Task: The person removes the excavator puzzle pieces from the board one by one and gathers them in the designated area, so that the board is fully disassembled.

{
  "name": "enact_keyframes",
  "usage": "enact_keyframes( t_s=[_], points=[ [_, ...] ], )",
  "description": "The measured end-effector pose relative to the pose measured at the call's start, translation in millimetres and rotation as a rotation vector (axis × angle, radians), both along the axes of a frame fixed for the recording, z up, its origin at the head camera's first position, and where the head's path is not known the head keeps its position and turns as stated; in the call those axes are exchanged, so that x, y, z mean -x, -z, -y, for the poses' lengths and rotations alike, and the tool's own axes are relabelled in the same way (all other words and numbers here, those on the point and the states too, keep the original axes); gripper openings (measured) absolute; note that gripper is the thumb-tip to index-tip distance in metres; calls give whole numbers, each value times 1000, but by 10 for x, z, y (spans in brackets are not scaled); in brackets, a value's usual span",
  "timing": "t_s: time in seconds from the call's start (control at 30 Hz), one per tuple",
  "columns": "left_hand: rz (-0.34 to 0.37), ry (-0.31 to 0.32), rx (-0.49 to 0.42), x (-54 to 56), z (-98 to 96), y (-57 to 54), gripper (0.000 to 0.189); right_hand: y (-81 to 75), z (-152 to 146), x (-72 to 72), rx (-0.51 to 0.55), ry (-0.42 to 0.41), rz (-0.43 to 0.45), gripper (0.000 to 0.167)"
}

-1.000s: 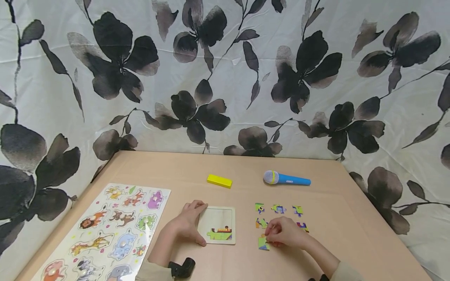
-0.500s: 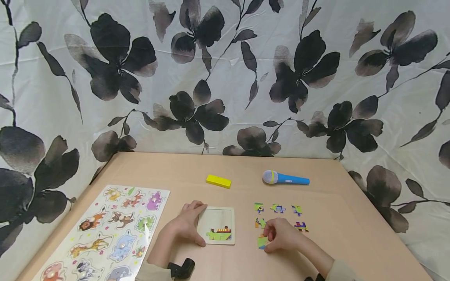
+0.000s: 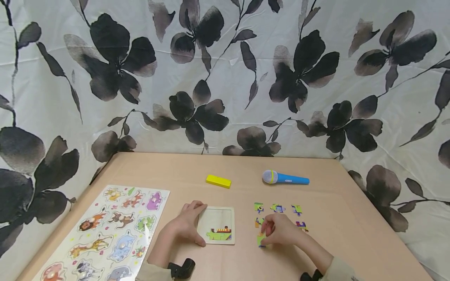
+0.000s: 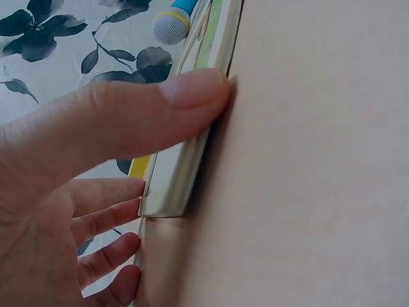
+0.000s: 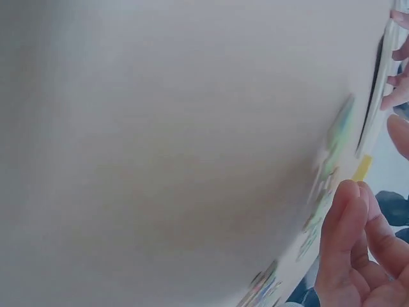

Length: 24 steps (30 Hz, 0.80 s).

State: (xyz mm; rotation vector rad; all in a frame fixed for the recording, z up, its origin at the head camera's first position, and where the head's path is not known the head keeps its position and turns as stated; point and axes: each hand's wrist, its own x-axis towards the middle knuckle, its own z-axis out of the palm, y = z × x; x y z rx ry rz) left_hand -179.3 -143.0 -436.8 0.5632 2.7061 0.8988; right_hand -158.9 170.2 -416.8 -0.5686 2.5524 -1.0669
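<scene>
My left hand (image 3: 188,224) grips the left side of a small square puzzle tray (image 3: 216,218), its thumb on the near edge and its fingers at the far left corner. A few joined pieces (image 3: 219,234) lie in the tray's lower right, showing green and a brown boat-like shape. The right hand (image 3: 281,230) is over the loose puzzle pieces, fingertips right at a green and blue piece (image 3: 260,241) on the table. In the right wrist view, thumb (image 5: 399,135) and fingers (image 5: 348,211) stand apart, with that piece (image 5: 340,131) beyond them and nothing visibly pinched.
Around the right hand lie several loose pieces (image 3: 277,208), partly covered by it. Behind them are a toy microphone (image 3: 286,178) and a yellow block (image 3: 218,181). A large animal puzzle board (image 3: 116,222) lies at the left. Floral cloth (image 3: 246,78) hangs behind the table (image 3: 168,164).
The right hand has shifted slightly left and its fingers have moved over the green and blue piece, covering more of it. The left hand and the tray have stayed in place.
</scene>
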Motion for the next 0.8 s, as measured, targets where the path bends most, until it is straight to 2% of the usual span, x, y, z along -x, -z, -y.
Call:
enact_keyframes(
  t_s=[0.17,0.53,0.8],
  points=[
    [9,0,1,1,-2,18,105,-33,85,9,32,-5,-10,30],
    [8,-10,8,7,-6,-4,104,-56,391,53,51,43,9,36],
    [3,-1,13,12,-3,9,105,-42,590,77,87,15,25,34]
  ],
)
